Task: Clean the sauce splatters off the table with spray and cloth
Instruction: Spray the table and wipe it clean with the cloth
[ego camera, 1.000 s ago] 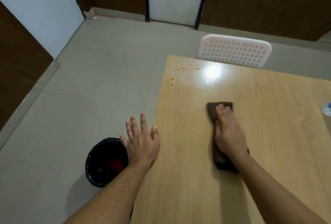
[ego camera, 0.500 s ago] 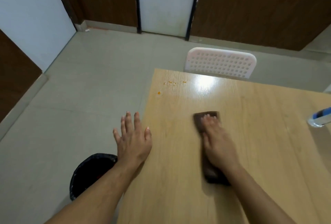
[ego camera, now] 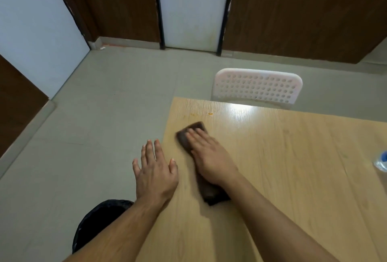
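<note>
A dark brown cloth point(ego camera: 185, 136) lies flat on the light wooden table point(ego camera: 293, 167), close to its far left corner. My right hand point(ego camera: 209, 157) presses down on the cloth with flat fingers, covering its middle. A few small orange sauce spots point(ego camera: 210, 113) sit just beyond the cloth near the far edge. My left hand point(ego camera: 156, 172) hovers with spread fingers at the table's left edge, holding nothing. At the right border only part of a clear bottle with a blue top point(ego camera: 381, 162) shows.
A white perforated plastic chair point(ego camera: 257, 85) stands against the table's far edge. A bin lined with a black bag point(ego camera: 94, 224) sits on the grey floor to the left, under my left forearm. Brown panels and a white door point(ego camera: 192, 6) stand behind.
My right hand has pushed the cloth forward and left toward the sauce spots; fewer spots show than before. The camera view has tilted up. My left hand stays spread at the table edge.
</note>
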